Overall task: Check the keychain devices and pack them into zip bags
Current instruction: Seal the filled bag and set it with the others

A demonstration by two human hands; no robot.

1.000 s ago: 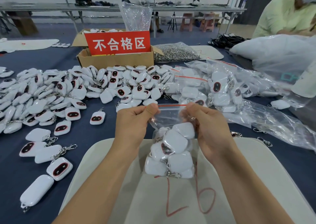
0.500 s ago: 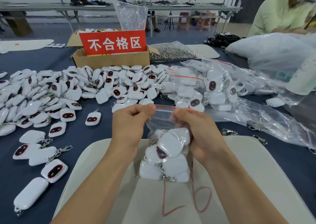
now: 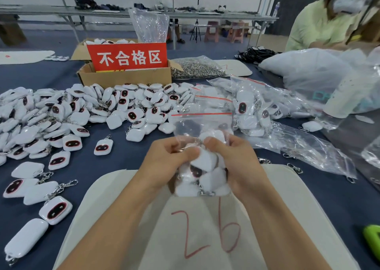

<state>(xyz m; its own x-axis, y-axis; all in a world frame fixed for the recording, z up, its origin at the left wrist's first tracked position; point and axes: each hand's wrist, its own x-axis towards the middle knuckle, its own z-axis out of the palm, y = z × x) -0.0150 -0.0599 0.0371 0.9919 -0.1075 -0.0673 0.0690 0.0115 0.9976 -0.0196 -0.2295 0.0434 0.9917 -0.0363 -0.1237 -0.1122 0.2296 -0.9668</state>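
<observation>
Your left hand (image 3: 166, 162) and right hand (image 3: 234, 162) curl their fingers around the filled zip bag (image 3: 203, 123), held above the white mat (image 3: 298, 208) at centre, squeezing the keychain devices (image 3: 205, 160) downward, probably to expel air before sealing, with the loose pile (image 3: 82, 113) at ten o'clock.

One zip bag (image 3: 202, 125) is gripped by one left hand (image 3: 164, 162) and one right hand (image 3: 240, 162). One cardboard box (image 3: 125, 78) is seen upper centre.
</observation>
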